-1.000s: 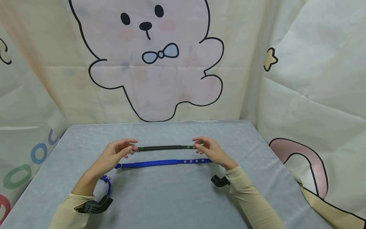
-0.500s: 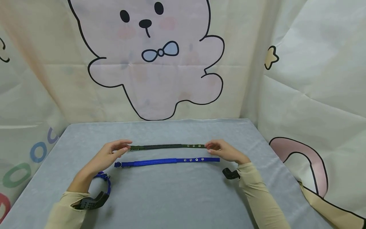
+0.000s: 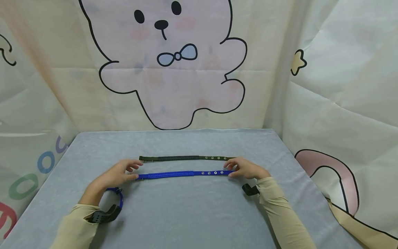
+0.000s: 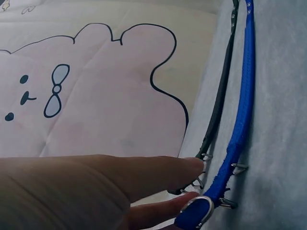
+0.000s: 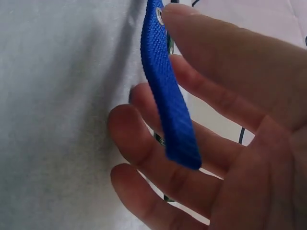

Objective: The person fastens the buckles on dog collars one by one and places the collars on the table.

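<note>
A blue pet collar (image 3: pixel 171 174) stretches left to right before me, with metal eyelets toward its right end. My left hand (image 3: pixel 119 173) holds its ringed end (image 4: pixel 193 214), and the thumb covers that tip in the head view. My right hand (image 3: pixel 247 167) pinches the eyelet end. Past its thumb, the free tail (image 5: pixel 180 139) hangs in front of the loosely bent fingers (image 5: pixel 136 132). A dark green collar (image 3: pixel 178 157) lies straight and parallel just beyond the blue one, its right tip partly hidden behind my right hand.
A second blue collar (image 3: pixel 121 199), curved into a loop, lies beside my left wrist and is partly hidden by it. A grey cloth covers the table (image 3: pixel 186 218). Cartoon-printed curtains (image 3: pixel 174 86) rise behind and on both sides.
Both hands have left the ends of the green collar and come nearer to the blue collar's ends. The right hand first moved right along the green collar. The blue collar has shifted slightly away.
</note>
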Tool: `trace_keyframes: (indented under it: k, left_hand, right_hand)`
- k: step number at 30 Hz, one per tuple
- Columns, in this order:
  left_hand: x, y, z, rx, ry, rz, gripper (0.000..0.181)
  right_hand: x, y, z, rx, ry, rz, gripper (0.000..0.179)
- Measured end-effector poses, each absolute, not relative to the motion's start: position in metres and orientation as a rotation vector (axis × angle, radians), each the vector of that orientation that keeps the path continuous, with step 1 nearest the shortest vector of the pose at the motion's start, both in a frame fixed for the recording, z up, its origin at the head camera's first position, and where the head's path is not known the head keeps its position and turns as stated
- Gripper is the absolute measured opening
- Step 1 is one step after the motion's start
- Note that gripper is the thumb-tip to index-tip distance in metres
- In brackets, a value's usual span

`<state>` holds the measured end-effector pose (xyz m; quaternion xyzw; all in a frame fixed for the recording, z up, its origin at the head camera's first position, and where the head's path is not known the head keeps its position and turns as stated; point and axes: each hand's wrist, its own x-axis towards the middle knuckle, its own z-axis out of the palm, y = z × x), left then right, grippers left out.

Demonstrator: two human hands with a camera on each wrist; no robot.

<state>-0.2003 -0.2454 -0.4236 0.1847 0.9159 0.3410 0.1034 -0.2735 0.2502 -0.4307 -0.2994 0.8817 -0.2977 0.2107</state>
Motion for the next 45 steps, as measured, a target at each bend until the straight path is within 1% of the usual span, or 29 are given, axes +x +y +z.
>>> trace_keyframes:
  k: [7,13,19,23,25,32,37,40,45]
  left_hand:
    - [-0.200,-0.245,-0.430,0.483,2.646,0.918,0.046]
    - [-0.202,-0.244,-0.432,0.477,2.648,0.899,0.041]
    - [-0.204,-0.241,-0.434,0.488,2.700,0.892,0.027]
    - [-0.203,-0.241,-0.434,0.482,2.741,0.889,0.016]
    - [-0.204,-0.242,-0.434,0.475,2.751,0.902,0.014]
    - [-0.202,-0.240,-0.426,0.454,2.725,1.038,0.014]
    - [-0.202,-0.238,-0.422,0.482,2.721,1.107,0.013]
    - [-0.202,-0.235,-0.417,0.488,2.687,1.185,0.016]
    - [-0.199,-0.228,-0.411,0.493,2.625,1.335,0.024]
  right_hand:
    - [-0.276,0.251,-0.436,-0.798,2.454,-0.809,0.035]
    - [-0.276,0.253,-0.436,-0.756,2.433,-0.870,0.033]
    - [-0.275,0.257,-0.434,-0.782,2.482,-0.889,0.026]
    - [-0.276,0.259,-0.432,-0.767,2.474,-1.028,0.021]
    - [-0.277,0.260,-0.430,-0.732,2.461,-1.119,0.019]
    - [-0.281,0.262,-0.422,-0.612,2.459,-1.317,0.022]
    - [-0.279,0.259,-0.421,-0.571,2.420,-1.397,0.030]
    - [-0.278,0.256,-0.422,-0.572,2.392,-1.436,0.035]
    - [-0.275,0.249,-0.422,-0.606,2.375,-1.455,0.034]
